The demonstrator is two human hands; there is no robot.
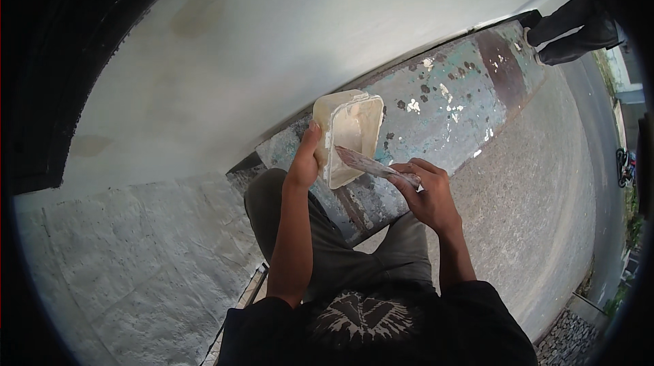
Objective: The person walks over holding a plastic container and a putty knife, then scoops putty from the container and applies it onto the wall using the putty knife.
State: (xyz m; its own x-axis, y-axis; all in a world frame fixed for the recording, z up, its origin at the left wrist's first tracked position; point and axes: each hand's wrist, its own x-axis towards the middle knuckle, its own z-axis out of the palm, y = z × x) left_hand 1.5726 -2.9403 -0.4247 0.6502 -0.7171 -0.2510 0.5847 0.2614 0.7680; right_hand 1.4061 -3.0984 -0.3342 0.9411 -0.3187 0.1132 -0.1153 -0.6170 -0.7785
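Observation:
My left hand (304, 159) grips the side of a squarish cream plastic tub (321, 155), thumb on its outer wall. The tub is tilted so that its opening faces right and toward me, and whitish paint or paste coats its inside. In my right hand (429, 195) is a flat, streaked paintbrush (373, 165), smeared with whitish paint. The fingers close round its handle end, and the reddish-brown tip reaches over the tub's near rim. Whether the tip touches the tub's inside, I cannot tell.
Below the tub runs a long grey-green bench-like surface (436, 138) with white splashes and dark spots. A white wall (272, 39) rises behind it. Another person's legs (569, 35) stand at its far right end. Rough pavement (504, 209) lies to the right, grey ground (136, 257) to the left.

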